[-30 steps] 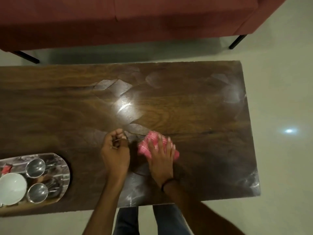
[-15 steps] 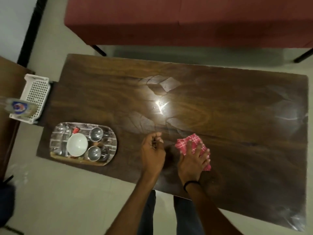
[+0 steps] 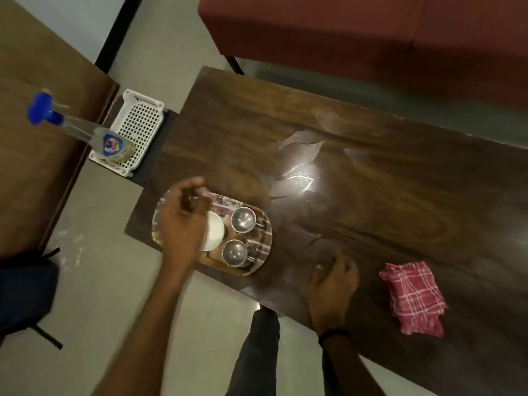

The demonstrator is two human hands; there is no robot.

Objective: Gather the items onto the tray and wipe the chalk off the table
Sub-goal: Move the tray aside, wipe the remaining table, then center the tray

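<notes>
An oval tray (image 3: 264, 252) sits at the near left end of the dark wooden table (image 3: 400, 201). It holds a white bowl (image 3: 215, 231) and two steel cups (image 3: 243, 220) (image 3: 235, 252). My left hand (image 3: 183, 218) hovers blurred over the tray's left end, its fingers curled around a small glinting item. My right hand (image 3: 333, 284) rests on the table right of the tray and holds nothing. The folded red checked cloth (image 3: 414, 298) lies alone further right. Pale chalk smears (image 3: 300, 172) show mid-table.
A white perforated basket (image 3: 134, 130) holding a blue-capped spray bottle (image 3: 85, 130) stands off the table's left end. A wooden cabinet (image 3: 37, 155) is at far left, a red sofa (image 3: 371, 32) behind the table, and a dark bag (image 3: 23, 292) on the floor.
The view swung left. My left hand travelled from mid-table to above the tray. My right hand came off the cloth, which now lies by itself.
</notes>
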